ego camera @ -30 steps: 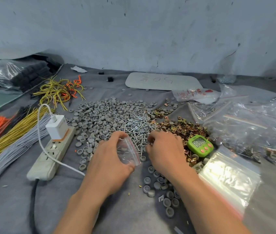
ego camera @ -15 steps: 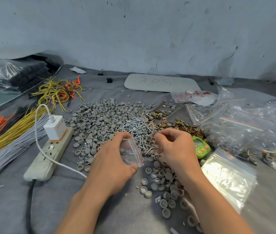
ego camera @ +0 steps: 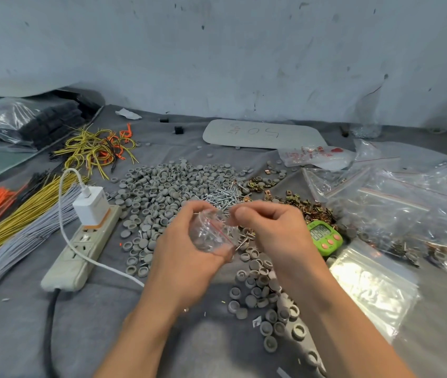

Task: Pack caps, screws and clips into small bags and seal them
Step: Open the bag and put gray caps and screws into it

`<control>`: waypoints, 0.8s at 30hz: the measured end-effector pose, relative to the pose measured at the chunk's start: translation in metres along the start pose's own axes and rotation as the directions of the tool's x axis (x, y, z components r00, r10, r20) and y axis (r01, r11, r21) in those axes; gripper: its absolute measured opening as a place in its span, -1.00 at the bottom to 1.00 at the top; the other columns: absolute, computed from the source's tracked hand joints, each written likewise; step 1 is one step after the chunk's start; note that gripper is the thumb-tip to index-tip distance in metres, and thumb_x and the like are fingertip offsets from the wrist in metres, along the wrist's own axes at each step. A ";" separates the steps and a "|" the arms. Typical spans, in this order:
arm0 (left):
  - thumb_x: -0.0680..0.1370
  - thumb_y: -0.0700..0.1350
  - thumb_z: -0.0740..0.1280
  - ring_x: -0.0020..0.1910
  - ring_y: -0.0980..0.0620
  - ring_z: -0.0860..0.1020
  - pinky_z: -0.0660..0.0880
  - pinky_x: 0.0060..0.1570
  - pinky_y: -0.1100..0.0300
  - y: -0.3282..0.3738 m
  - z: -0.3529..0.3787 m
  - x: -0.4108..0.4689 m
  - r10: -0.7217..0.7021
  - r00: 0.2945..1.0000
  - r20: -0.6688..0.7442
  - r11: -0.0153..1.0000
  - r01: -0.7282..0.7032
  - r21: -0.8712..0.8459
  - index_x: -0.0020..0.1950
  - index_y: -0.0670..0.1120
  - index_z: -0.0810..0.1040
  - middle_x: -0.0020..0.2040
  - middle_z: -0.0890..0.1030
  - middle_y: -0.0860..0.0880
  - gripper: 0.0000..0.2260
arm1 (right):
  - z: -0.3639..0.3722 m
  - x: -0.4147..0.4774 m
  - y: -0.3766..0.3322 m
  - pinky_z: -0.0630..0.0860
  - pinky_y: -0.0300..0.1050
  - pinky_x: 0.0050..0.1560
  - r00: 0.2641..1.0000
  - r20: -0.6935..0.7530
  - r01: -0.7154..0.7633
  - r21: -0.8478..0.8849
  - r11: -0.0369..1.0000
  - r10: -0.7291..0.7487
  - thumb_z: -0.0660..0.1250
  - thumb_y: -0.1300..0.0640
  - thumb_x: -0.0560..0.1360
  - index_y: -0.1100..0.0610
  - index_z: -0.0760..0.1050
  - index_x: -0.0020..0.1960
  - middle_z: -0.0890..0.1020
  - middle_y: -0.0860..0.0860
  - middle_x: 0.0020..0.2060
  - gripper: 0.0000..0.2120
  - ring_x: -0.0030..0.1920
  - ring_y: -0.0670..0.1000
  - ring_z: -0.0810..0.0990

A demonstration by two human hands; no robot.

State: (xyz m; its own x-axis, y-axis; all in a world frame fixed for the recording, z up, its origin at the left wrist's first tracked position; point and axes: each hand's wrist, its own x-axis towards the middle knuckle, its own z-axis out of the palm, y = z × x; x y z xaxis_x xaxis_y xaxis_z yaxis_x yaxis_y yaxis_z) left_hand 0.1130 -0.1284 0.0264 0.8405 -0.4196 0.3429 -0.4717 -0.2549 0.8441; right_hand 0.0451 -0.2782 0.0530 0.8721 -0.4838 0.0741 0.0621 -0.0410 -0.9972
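- Two hands are meeting at one small clear bag: the left hand is cupping it from below, fingers clamped on it.
- Right hand is pinching at its mouth, fingertips together; what they grip is blurred.
- Bag's red seal strip is running diagonally, and grey caps are showing inside.
- Loose screws are lying just beyond both hands, pointing every way.

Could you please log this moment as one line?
left hand: holds small zip bag | right hand: pinched at bag mouth | bag: unsealed
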 end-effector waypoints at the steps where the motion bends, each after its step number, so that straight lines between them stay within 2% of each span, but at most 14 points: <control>1: 0.27 -0.08 0.65 -0.17 0.20 0.68 0.62 -0.15 0.19 0.000 -0.001 0.001 -0.011 1.000 -0.024 0.997 0.009 -0.071 0.12 0.22 0.51 -0.05 0.70 0.19 -0.47 | -0.006 0.004 0.003 0.48 -0.38 -0.34 0.995 -0.094 0.015 -0.073 0.997 -0.022 0.50 0.19 0.50 -0.03 0.77 -0.16 0.76 -0.03 -0.23 -0.86 -0.43 -0.24 0.57; 3: 0.31 -0.20 0.67 -0.13 0.21 0.69 0.59 -0.13 0.29 -0.002 -0.003 0.004 -0.010 0.997 -0.082 0.978 -0.007 -0.207 0.12 0.13 0.53 -0.06 0.71 0.14 -0.49 | -0.015 0.013 0.011 0.53 -0.29 -0.26 0.974 -0.209 -0.007 -0.397 0.918 -0.083 0.49 0.14 0.51 -0.04 0.75 -0.17 0.75 -0.12 -0.24 -0.87 -0.37 -0.23 0.60; 5: 0.33 -0.24 0.64 -0.09 0.22 0.68 0.58 -0.11 0.33 -0.002 -0.005 0.007 -0.026 0.990 -0.137 0.948 -0.019 -0.318 0.16 0.05 0.54 -0.05 0.71 0.12 -0.50 | -0.017 0.017 0.018 0.54 -0.41 -0.26 0.987 -0.149 -0.055 -0.684 0.727 -0.066 0.45 0.14 0.54 -0.09 0.74 -0.06 0.73 -0.17 -0.16 -0.85 -0.27 -0.21 0.65; 6: 0.34 -0.24 0.63 -0.06 0.22 0.68 0.58 -0.08 0.33 -0.002 -0.006 0.009 -0.032 0.985 -0.168 0.936 -0.029 -0.351 0.18 0.02 0.54 -0.04 0.71 0.11 -0.50 | -0.017 0.019 0.021 0.57 -0.39 -0.20 0.993 -0.114 -0.072 -0.763 0.642 -0.024 0.44 0.14 0.55 -0.08 0.73 0.03 0.73 -0.14 -0.11 -0.84 -0.20 -0.16 0.68; 7: 0.34 -0.23 0.63 -0.03 0.22 0.67 0.58 -0.04 0.32 -0.002 -0.007 0.010 -0.035 0.978 -0.204 0.932 -0.042 -0.361 0.20 0.02 0.54 -0.03 0.70 0.09 -0.50 | -0.015 0.021 0.023 0.61 -0.29 -0.07 0.996 -0.089 -0.083 -0.815 0.573 0.017 0.42 0.15 0.56 -0.07 0.72 0.08 0.73 -0.10 -0.06 -0.82 -0.11 -0.08 0.69; 8: 0.35 -0.23 0.63 -0.01 0.22 0.66 0.57 0.00 0.33 -0.002 -0.008 0.011 -0.032 0.969 -0.244 0.935 -0.057 -0.349 0.21 0.03 0.54 -0.02 0.69 0.09 -0.49 | -0.014 0.023 0.025 0.62 -0.16 0.03 0.996 -0.074 -0.088 -0.850 0.519 0.049 0.40 0.16 0.55 -0.07 0.71 0.11 0.73 -0.06 -0.03 -0.79 -0.03 0.00 0.69; 9: 0.35 -0.23 0.63 0.01 0.25 0.65 0.54 0.01 0.38 -0.002 -0.009 0.011 -0.021 0.959 -0.283 0.946 -0.072 -0.315 0.21 0.08 0.54 0.00 0.69 0.09 -0.47 | -0.013 0.024 0.027 0.61 -0.08 0.05 0.995 -0.066 -0.092 -0.872 0.480 0.072 0.39 0.20 0.53 -0.07 0.69 0.12 0.72 -0.03 -0.04 -0.75 -0.01 0.05 0.67; 12: 0.35 -0.08 0.64 0.05 0.31 0.61 0.45 -0.07 0.54 0.000 -0.010 0.008 0.035 0.940 -0.339 0.990 -0.080 -0.119 0.23 0.23 0.47 0.05 0.65 0.19 -0.44 | -0.011 0.028 0.030 0.62 -0.02 -0.06 0.992 -0.077 -0.111 -0.904 0.412 0.100 0.33 0.27 0.49 -0.01 0.64 0.11 0.62 0.01 -0.16 -0.72 -0.11 0.12 0.57; 14: 0.34 0.05 0.61 0.05 0.26 0.60 0.50 -0.04 0.42 0.001 -0.009 0.006 0.072 0.954 -0.290 0.995 -0.051 0.080 0.26 0.31 0.41 0.10 0.63 0.24 -0.41 | -0.011 0.029 0.031 0.63 -0.03 -0.12 0.988 -0.098 -0.136 -0.914 0.383 0.119 0.33 0.26 0.49 0.03 0.63 0.06 0.63 0.02 -0.16 -0.78 -0.14 0.13 0.59; 16: 0.36 0.02 0.60 0.07 0.14 0.59 0.55 0.07 0.14 0.001 -0.005 0.003 0.078 0.978 -0.191 0.973 -0.033 0.229 0.30 0.34 0.37 0.14 0.60 0.20 -0.38 | -0.011 0.030 0.031 0.59 -0.06 -0.17 0.983 -0.108 -0.153 -0.924 0.351 0.145 0.34 0.22 0.50 0.06 0.62 0.03 0.65 0.04 -0.14 -0.84 -0.15 0.14 0.60; 17: 0.37 0.00 0.60 0.08 0.11 0.57 0.53 0.08 0.08 0.001 -0.003 0.002 0.071 0.987 -0.141 0.963 -0.031 0.267 0.31 0.34 0.36 0.14 0.58 0.19 -0.36 | -0.011 0.030 0.031 0.56 -0.07 -0.17 0.981 -0.111 -0.160 -0.926 0.341 0.159 0.34 0.21 0.51 0.08 0.63 0.03 0.66 0.05 -0.13 -0.86 -0.15 0.15 0.59; 21: 0.37 -0.03 0.58 0.08 0.12 0.55 0.50 0.13 0.12 0.000 0.004 0.000 0.067 0.998 -0.002 0.949 -0.063 0.310 0.31 0.33 0.37 0.12 0.57 0.19 -0.37 | -0.007 0.024 0.031 0.53 -0.07 -0.13 0.975 -0.110 -0.172 -0.925 0.339 0.195 0.33 0.12 0.54 0.09 0.62 0.06 0.64 0.04 -0.11 -0.86 -0.10 0.16 0.60; 24: 0.39 -0.04 0.55 0.02 0.13 0.56 0.49 0.05 0.15 -0.002 0.006 0.001 0.032 0.999 0.016 0.950 -0.035 0.311 0.30 0.34 0.37 0.07 0.59 0.18 -0.40 | -0.002 0.019 0.031 0.46 -0.06 -0.12 0.986 -0.116 -0.149 -0.932 0.330 0.117 0.36 0.06 0.55 0.05 0.52 0.07 0.60 0.01 -0.07 -0.88 -0.05 0.14 0.57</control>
State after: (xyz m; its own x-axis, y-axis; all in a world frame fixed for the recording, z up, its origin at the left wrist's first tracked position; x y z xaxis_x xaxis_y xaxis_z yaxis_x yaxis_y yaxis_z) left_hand 0.1126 -0.1337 0.0224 0.8206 -0.4412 0.3634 -0.5608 -0.4984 0.6611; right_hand 0.0626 -0.2907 0.0240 0.8109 -0.5837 -0.0427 -0.5620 -0.7563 -0.3350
